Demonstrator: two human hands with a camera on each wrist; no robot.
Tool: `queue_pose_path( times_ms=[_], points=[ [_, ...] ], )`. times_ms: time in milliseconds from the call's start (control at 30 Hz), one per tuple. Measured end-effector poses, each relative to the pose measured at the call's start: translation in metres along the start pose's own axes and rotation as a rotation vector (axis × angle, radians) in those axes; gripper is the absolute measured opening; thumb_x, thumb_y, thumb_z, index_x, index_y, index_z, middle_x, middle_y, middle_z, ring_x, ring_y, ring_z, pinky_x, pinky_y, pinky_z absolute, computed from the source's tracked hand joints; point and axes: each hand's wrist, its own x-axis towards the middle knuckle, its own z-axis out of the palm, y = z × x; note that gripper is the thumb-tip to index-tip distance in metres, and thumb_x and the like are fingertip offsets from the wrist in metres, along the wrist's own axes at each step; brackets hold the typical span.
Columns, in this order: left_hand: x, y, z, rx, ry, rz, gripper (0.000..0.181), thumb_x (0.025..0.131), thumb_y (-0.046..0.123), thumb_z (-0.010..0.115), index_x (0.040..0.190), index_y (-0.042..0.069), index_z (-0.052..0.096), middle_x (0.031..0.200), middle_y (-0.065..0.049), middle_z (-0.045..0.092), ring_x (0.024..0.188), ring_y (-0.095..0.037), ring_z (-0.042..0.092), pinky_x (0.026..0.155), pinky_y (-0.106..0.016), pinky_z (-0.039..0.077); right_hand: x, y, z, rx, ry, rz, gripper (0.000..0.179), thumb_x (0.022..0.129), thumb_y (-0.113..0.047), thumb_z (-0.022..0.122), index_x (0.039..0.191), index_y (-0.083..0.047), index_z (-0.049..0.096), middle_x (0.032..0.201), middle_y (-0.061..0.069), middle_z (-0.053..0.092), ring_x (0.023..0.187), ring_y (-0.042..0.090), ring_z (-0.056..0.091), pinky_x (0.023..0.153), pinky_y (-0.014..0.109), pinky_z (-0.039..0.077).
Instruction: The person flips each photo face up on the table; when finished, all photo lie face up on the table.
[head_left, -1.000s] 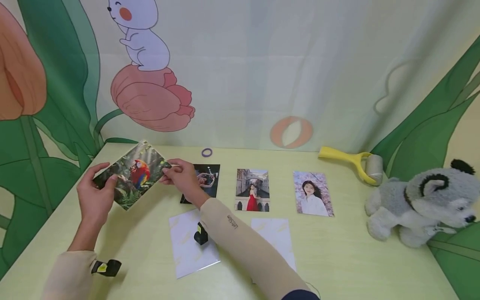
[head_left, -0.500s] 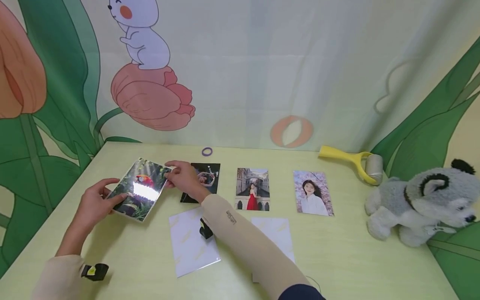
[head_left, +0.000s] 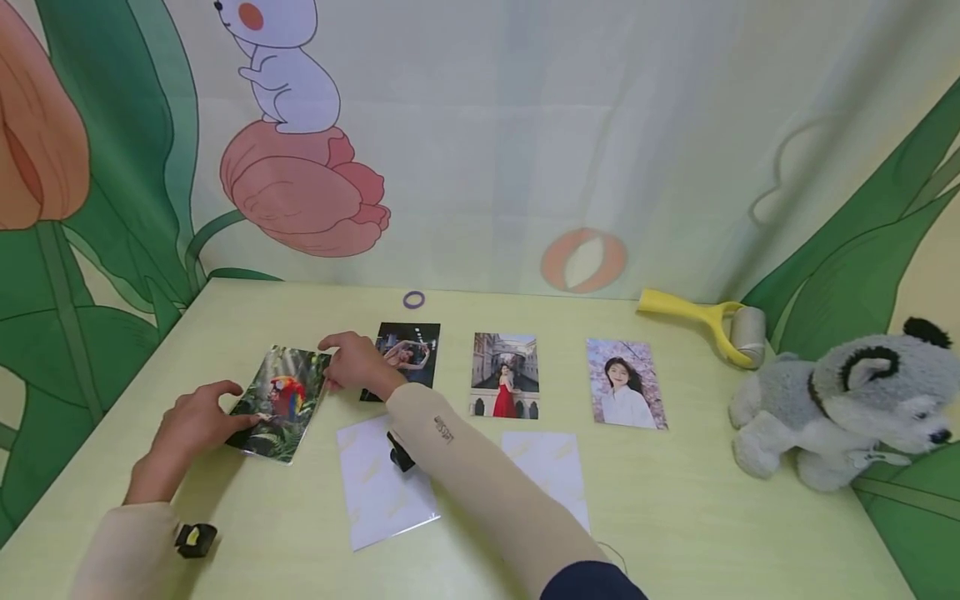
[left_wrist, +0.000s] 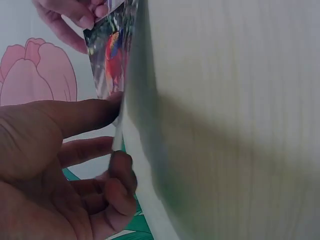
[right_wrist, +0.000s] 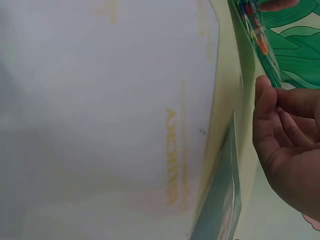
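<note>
A glossy photo of a red parrot lies tilted low over the left part of the table. My left hand pinches its left edge, thumb on the picture and fingers beneath, as the left wrist view shows. At the upper right corner, my right hand pinches the photo between thumb and forefinger; its grip shows in the right wrist view at the photo's edge. Just behind the right hand is a dark photo of a dancer, partly covered by that hand.
Right of the dancer lie a photo with a red dress and a portrait photo. Two white sheets with yellow print, one left and one right, lie under the right forearm. A purple ring, yellow-handled roller and plush dog sit farther off.
Both hands have brought the parrot photo down toward the table and turned it more upright in the head view. The left hand's grip has shifted along its left side.
</note>
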Motion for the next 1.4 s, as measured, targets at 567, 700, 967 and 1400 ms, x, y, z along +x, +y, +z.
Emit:
queue_pose_path(
  times_ms=[567, 700, 967, 1400],
  points=[
    [-0.008, -0.002, 0.002, 0.074, -0.030, -0.096, 0.066, 0.088, 0.040, 0.072, 0.128, -0.008, 0.052, 0.124, -0.042, 0.053, 0.095, -0.053, 0.057, 0.067, -0.052, 0.048, 0.004, -0.011, 0.000, -0.179, -0.070, 0.060, 0.041, 0.093, -0.010, 0.067, 0.134, -0.011, 0.063, 0.093, 0.004, 0.078, 0.069, 0.014, 0.069, 0.068, 0.019, 0.046],
    [-0.008, -0.001, 0.003, 0.074, -0.041, -0.115, 0.065, 0.088, 0.041, 0.072, 0.126, -0.008, 0.051, 0.123, -0.040, 0.054, 0.094, -0.052, 0.056, 0.068, -0.053, 0.047, 0.005, -0.008, -0.011, -0.095, -0.095, 0.062, 0.043, 0.096, -0.015, 0.066, 0.138, -0.010, 0.059, 0.100, 0.011, 0.077, 0.081, 0.020, 0.075, 0.075, 0.021, 0.052],
    [-0.011, 0.005, 0.008, 0.077, -0.010, -0.136, 0.063, 0.088, 0.035, 0.071, 0.128, -0.009, 0.050, 0.117, -0.037, 0.050, 0.100, -0.055, 0.050, 0.074, -0.061, 0.046, -0.003, 0.000, -0.042, 0.132, -0.086, -0.001, 0.042, 0.098, -0.014, 0.063, 0.139, -0.005, 0.056, 0.108, 0.020, 0.073, 0.097, 0.034, 0.073, 0.086, 0.042, 0.059],
    [-0.024, 0.065, 0.022, 0.060, 0.080, 0.378, 0.053, 0.089, 0.031, 0.074, 0.127, -0.003, 0.062, 0.124, -0.029, 0.059, 0.111, -0.045, 0.058, 0.085, -0.059, 0.050, -0.064, 0.010, -0.075, -0.329, -0.201, -0.171, 0.054, 0.093, -0.018, 0.071, 0.143, -0.008, 0.052, 0.123, 0.011, 0.069, 0.112, 0.020, 0.067, 0.094, 0.027, 0.052]
  ],
)
